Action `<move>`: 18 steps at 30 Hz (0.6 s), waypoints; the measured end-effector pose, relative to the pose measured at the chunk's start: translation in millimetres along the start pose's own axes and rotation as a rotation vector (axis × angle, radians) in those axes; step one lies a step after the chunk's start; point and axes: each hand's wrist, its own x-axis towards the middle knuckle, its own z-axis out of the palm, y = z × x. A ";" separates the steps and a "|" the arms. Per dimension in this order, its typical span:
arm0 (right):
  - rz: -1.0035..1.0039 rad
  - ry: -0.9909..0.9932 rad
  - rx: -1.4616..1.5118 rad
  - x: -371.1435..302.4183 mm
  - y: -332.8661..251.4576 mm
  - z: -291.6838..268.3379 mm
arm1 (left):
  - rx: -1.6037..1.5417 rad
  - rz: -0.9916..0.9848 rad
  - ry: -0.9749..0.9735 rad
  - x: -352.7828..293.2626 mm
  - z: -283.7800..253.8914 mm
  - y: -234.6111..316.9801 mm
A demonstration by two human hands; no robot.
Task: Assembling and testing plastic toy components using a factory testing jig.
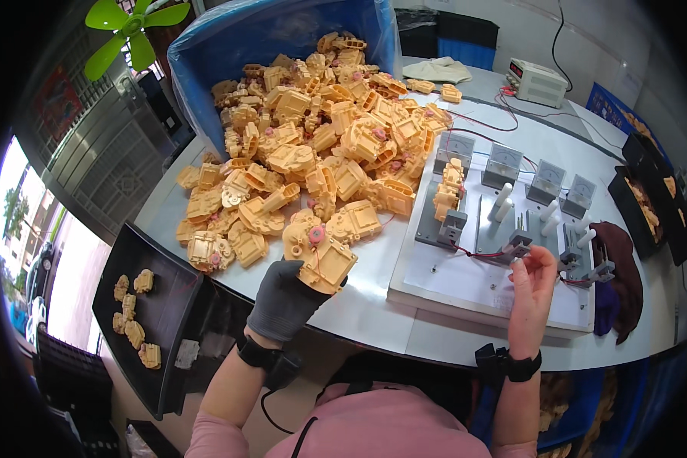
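Observation:
My left hand [286,301], in a dark grey glove, grips a beige plastic housing [320,256] with a round pink part and a thin red wire on it. It holds the housing over the near table edge, beside the heap. My bare right hand [533,286] has its fingertips drawn together at a small dark grey block [517,243] on the white test board [466,282]; what lies between them is too small to make out. Another beige housing [449,191] sits upright in the board's left fixture. White pegs [504,200] stand on the fixture right of it.
A large heap of beige housings [298,145] spills from a blue lined bin [198,53]. Several grey panel meters [504,162] line the board's back. A black tray [168,313] with several housings is at left. Behind stands a power supply [538,82]; a dark cloth [622,275] lies right.

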 end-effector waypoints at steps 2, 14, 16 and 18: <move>-0.022 0.015 -0.018 0.3 4.5 -0.3 | -0.113 0.005 -0.014 0.7 6.2 -0.8; 0.016 -0.053 -0.012 3.3 -0.4 -3.0 | 0.099 0.028 -0.125 -9.5 33.1 4.1; 0.032 -0.063 0.000 3.8 -1.2 -3.6 | 0.084 0.025 -0.064 -6.5 43.5 2.9; 0.040 -0.073 0.013 4.3 -1.5 -4.0 | 0.042 -0.014 -0.019 0.7 51.9 3.9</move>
